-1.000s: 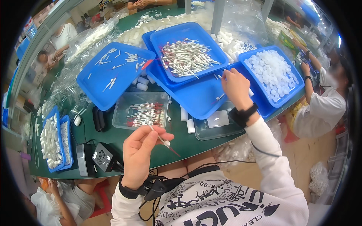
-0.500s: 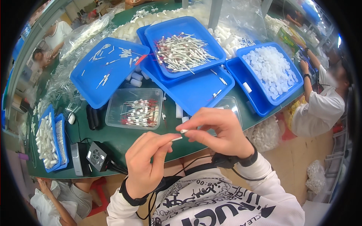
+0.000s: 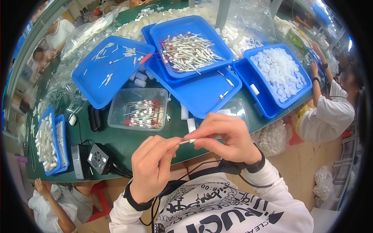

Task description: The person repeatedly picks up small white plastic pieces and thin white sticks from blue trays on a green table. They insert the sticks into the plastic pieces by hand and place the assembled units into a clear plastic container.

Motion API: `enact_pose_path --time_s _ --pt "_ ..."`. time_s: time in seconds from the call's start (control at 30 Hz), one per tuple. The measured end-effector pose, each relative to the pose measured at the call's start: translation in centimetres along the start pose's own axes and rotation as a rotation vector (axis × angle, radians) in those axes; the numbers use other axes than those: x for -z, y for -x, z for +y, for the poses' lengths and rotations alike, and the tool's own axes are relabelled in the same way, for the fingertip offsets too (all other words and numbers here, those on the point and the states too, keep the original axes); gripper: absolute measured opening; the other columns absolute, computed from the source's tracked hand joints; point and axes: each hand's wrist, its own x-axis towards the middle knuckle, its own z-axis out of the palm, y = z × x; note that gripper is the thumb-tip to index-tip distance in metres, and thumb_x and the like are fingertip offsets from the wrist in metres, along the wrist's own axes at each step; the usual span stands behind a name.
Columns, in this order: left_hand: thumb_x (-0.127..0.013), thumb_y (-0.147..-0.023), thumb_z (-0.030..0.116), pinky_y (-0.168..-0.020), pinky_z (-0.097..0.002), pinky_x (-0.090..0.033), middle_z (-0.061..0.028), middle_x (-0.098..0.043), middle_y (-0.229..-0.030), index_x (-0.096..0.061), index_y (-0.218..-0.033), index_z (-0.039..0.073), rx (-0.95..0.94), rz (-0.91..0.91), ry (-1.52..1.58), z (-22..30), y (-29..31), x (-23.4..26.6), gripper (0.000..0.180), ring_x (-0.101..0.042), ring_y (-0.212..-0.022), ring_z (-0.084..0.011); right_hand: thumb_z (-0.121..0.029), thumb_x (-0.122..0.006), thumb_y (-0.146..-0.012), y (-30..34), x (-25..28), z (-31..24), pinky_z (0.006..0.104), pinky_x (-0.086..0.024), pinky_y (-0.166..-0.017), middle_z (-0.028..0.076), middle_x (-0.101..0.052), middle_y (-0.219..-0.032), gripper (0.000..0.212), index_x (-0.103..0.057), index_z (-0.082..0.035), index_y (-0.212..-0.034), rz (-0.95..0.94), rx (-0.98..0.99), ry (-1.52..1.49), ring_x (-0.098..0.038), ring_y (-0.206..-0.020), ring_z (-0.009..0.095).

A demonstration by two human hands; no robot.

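My left hand point(image 3: 150, 165) pinches a thin white stick point(image 3: 184, 142) between thumb and fingertips. Facing it, my right hand point(image 3: 230, 136) is closed on a small white piece point(image 3: 192, 141), mostly covered by the fingers. The stick's end meets that piece, though whether it sits inside cannot be made out. Just beyond my hands, a transparent plastic box point(image 3: 112, 116) holds a pile of thin white sticks with red parts point(image 3: 144, 113). Behind my right hand another transparent box point(image 3: 241, 110) is partly hidden.
Blue trays stand across the green table point(image 3: 116, 149): one with heaped sticks point(image 3: 192, 52), one with scattered sticks point(image 3: 112, 83), one with translucent white pieces point(image 3: 278, 72). At left are a black device point(image 3: 100, 158) and a tray of white cylinders point(image 3: 47, 143). Co-workers sit on both sides.
My right hand has moved slightly left and down, bringing the small white piece against the end of the stick. Before, the two were a little apart. My left hand has barely moved.
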Motion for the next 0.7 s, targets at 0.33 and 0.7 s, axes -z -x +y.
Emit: enact_pose_path --time_s 0.33,0.7 --pt "-0.061 -0.077 -0.008 -0.055 -0.0312 -0.042 -0.0081 -0.058 -0.076 -0.065 -0.099 0.001 -0.118 -0.061 -0.237 -0.1 0.3 0.0 0.024 -0.054 -0.066 -0.0240 0.003 -0.073 -0.076 0.1 -0.3 0.7 0.0278 -0.045 -0.057 0.006 -0.065 -0.074 0.024 -0.074 -0.006 -0.098 0.002 0.107 0.213 -0.059 -0.064 0.016" --pt "-0.063 -0.079 -0.013 -0.075 -0.0289 -0.055 -0.0122 -0.065 -0.095 -0.060 -0.109 -0.003 0.009 0.104 0.147 -1.4 -0.3 -0.8 0.032 -0.067 -0.084 -0.0211 -0.003 -0.072 -0.079 0.3 -2.0 2.4 0.0303 -0.051 -0.060 0.009 -0.067 -0.084 0.015 -0.066 -0.005 -0.092 0.289 0.078 0.291 -0.063 -0.066 0.023"
